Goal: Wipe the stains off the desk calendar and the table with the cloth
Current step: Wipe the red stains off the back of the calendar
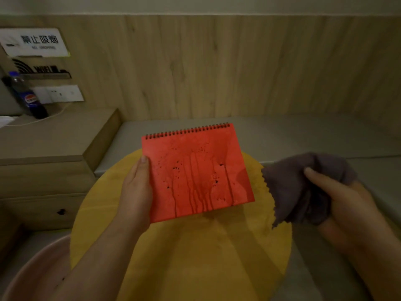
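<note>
Nearest you sits the round yellow table. Above it, your left hand grips the red spiral-bound desk calendar by its left edge, thumb on the front, holding it tilted up; dark drip stains run down its cover. Your right hand clutches the bunched grey-purple cloth just beside the calendar's right edge. Farther left, a Pepsi bottle stands on a wooden cabinet.

You see the desk calendar in the centre of the frame, over the round table. Your left hand is at its left edge. Your right hand with the cloth is to the right. A bottle stands in the upper left, on a cabinet.
</note>
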The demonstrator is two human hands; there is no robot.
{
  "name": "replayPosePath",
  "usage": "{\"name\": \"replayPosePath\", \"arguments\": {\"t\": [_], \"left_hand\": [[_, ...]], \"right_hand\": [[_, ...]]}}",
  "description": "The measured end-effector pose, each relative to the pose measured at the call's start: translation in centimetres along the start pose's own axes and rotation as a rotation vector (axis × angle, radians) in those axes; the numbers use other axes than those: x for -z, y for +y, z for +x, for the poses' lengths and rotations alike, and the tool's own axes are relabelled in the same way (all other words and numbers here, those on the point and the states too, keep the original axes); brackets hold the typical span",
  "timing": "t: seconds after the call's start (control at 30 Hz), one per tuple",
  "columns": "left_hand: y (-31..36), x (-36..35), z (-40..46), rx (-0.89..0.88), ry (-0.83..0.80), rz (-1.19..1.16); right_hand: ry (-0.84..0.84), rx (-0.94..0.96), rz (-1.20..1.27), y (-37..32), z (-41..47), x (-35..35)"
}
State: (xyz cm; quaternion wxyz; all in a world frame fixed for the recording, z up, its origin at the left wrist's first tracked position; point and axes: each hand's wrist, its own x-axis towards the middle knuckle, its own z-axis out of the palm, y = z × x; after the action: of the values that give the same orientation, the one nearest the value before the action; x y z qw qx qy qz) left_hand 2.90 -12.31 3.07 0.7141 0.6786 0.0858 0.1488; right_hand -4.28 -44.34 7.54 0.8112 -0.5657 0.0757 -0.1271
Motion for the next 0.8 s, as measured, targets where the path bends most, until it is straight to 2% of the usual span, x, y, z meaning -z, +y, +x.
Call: {"name": "replayPosePath", "arguments": {"t": [0.07,0.2,0.33,0.53,0.8], "left_hand": [[1.1,0.7,-1.2,0.053,-0.022,-0.027],[3.1,1.3,-3.4,0.059,-0.004,-0.002],[4.3,1.7,-5.0,0.097,-0.051,-0.009],[6.1,2.3,-6.6,0.106,-0.043,-0.044],[6.5,2.3,-7.7,0.132,-0.046,-0.066]], "right_hand": [[-0.103,0.101,-0.040,-1.5,0.6,-1.8],[-0.063,0.292,-0.144,-3.2,2.9,-5.1],[-0.131,0.378,-0.244,-4.5,4.2,-7.4],[-0.140,0.540,-0.591,-5.1,4.7,-8.4],[-0.123,0.666,-0.738,-3.6,4.1,-8.1]]}}
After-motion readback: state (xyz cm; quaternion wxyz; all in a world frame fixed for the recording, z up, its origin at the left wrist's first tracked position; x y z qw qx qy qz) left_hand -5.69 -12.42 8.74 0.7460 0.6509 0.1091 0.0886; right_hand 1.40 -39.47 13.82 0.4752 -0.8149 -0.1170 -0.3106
